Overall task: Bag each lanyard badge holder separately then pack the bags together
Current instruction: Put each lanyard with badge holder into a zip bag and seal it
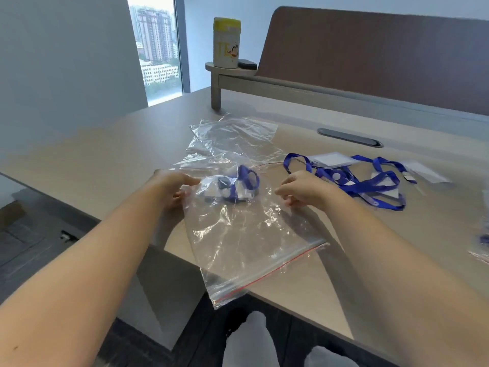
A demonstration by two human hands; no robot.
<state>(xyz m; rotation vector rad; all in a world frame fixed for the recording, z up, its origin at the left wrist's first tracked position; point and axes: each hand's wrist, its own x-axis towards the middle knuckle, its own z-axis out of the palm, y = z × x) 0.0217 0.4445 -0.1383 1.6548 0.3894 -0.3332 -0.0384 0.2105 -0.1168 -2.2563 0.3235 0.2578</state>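
Note:
A clear zip bag [248,242] with a red seal strip lies on the table, its sealed end hanging over the near edge. A rolled blue lanyard with its badge holder [232,188] sits inside the bag's far end. My left hand [172,186] pinches the bag's far left corner. My right hand [304,192] pinches its far right edge. Loose blue lanyards with clear badge holders [352,178] lie in a heap just right of my right hand. Empty clear bags [232,141] are spread behind the held bag.
A pale wooden table [105,160] has its near edge cutting diagonally below the bag. A raised shelf carries a yellow-lidded canister [226,43] and a dark object [247,64] before a brown divider panel [370,56]. A cable slot [349,137] lies far right. More bagged items [483,247] touch the right border.

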